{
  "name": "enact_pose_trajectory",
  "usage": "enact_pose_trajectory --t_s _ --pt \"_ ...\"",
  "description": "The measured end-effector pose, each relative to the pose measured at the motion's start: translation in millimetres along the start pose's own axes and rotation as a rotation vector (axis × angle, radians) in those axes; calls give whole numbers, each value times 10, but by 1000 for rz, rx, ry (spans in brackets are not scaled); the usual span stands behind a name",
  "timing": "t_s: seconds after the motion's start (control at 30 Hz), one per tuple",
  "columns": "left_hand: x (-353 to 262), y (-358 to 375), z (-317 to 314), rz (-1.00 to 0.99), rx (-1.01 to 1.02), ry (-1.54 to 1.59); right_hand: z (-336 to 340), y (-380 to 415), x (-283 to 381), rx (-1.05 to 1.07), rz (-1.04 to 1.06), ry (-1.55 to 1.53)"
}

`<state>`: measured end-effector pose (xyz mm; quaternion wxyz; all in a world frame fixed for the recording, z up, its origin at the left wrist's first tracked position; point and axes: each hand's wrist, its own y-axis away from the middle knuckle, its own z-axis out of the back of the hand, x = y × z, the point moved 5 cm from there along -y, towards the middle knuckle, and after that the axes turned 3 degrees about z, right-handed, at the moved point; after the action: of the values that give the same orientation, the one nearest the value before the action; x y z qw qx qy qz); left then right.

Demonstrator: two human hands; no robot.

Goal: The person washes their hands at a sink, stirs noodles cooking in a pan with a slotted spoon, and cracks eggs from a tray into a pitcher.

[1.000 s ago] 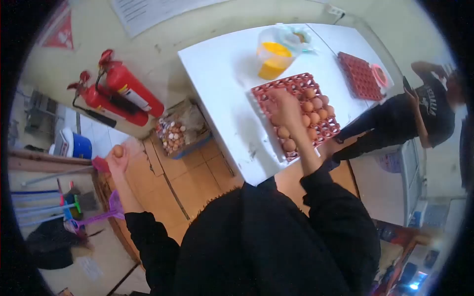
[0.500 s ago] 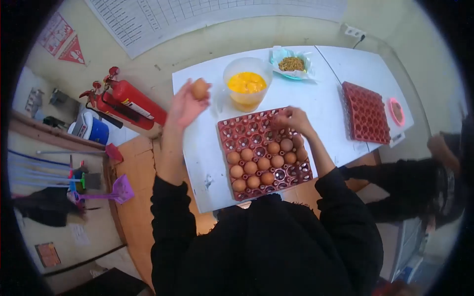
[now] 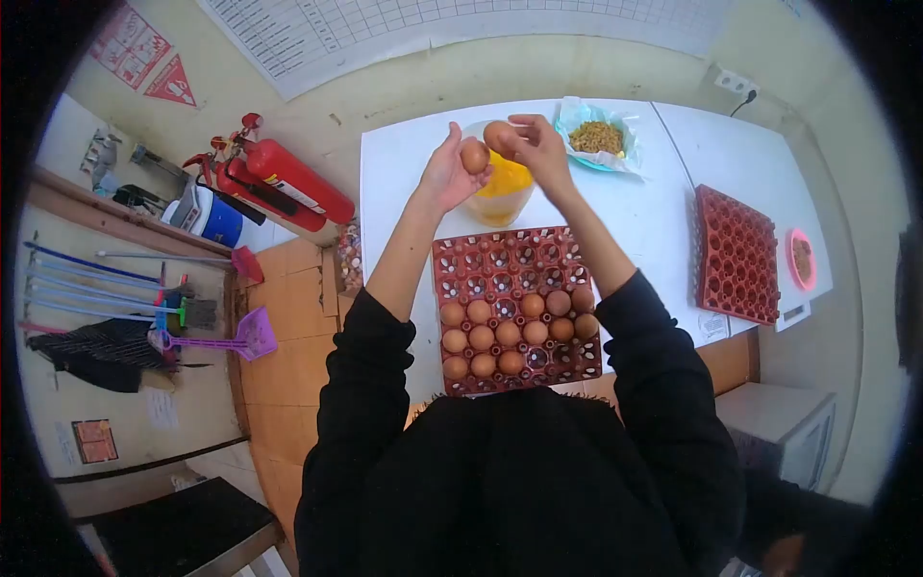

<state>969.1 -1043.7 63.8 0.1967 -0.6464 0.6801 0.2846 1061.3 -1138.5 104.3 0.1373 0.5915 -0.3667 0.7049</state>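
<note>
My left hand [image 3: 446, 177] is cupped around a brown egg [image 3: 474, 156], its thumb raised. A second brown egg [image 3: 498, 136] is held in the fingers of my right hand [image 3: 540, 152], close beside the first. Both hands are over a translucent plastic jug [image 3: 500, 209] with yellow egg yolks [image 3: 510, 179] inside; the hands partly hide its rim. Nearer to me, a dark red egg tray [image 3: 468, 383] holds several brown eggs [image 3: 508, 334] in its middle and near rows, while its far rows show bare cups.
On the white table [image 3: 654, 226] stand a paper-lined turquoise basket [image 3: 615, 165] of brown crumbly bits, a second red tray [image 3: 737, 255] and a pink dish [image 3: 800, 260]. Red fire extinguishers [image 3: 298, 183] are left of the table. A dark-clothed person [image 3: 798, 529] shows at lower right.
My right hand has moved from the tray up over the jug with an egg in it. My left hand has brought its egg rightward, beside the other. The view has shifted slightly.
</note>
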Motion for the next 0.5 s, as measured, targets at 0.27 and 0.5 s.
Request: enact_pose_trajectory --t_s 0.27,0.5 --pt "-332 -88 -20 -359 -382 -487 -77 -152 -237 302 -361 -182" --pt "-301 -92 -83 -360 -392 -708 -20 -232 -283 378 -436 -34"
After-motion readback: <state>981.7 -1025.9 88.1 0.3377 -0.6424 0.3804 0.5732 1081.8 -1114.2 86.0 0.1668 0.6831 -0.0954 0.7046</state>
